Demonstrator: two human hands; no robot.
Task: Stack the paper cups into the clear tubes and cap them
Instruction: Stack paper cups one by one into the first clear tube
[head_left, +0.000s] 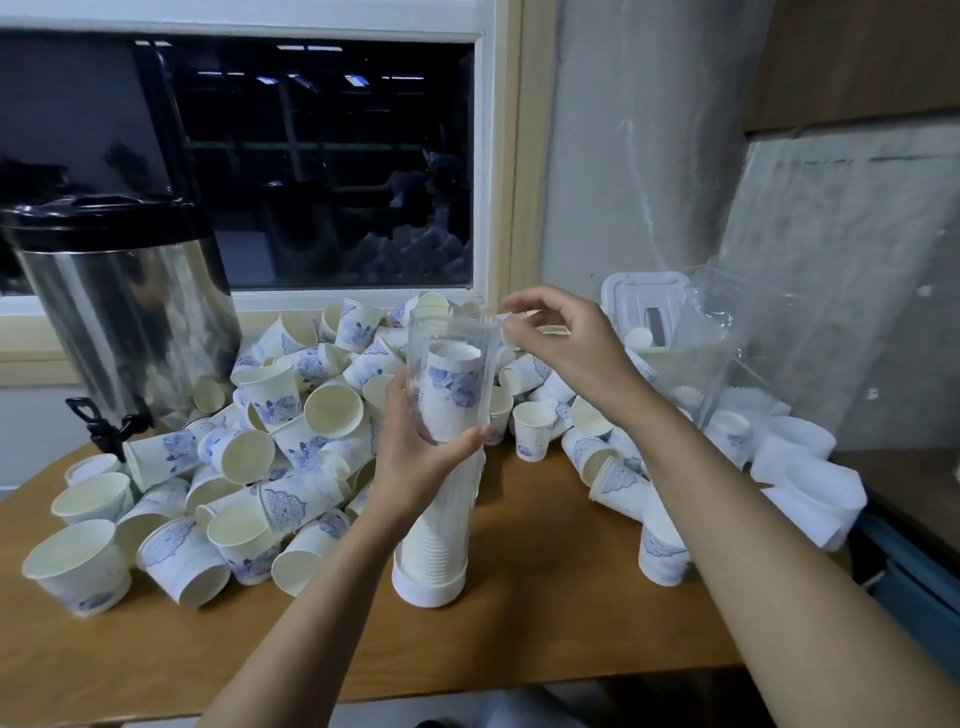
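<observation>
A clear tube (447, 332) stands upright on a white cap base (427, 590) in the middle of the wooden table (545, 623). It holds a tall stack of paper cups (451, 395), white with blue flowers, reaching close to its open top. My left hand (415, 457) grips the tube at mid height. My right hand (561, 338) hovers at the tube's rim on the right, fingers loosely curled, thumb and fingertips close together at the rim. Whether they pinch anything is unclear.
Loose paper cups (249, 467) lie heaped left, behind and right of the tube. A steel drinks urn (124, 312) with a black tap stands at back left. White caps (810, 483) and clear plastic wrapping (779, 353) sit at the right. A window is behind.
</observation>
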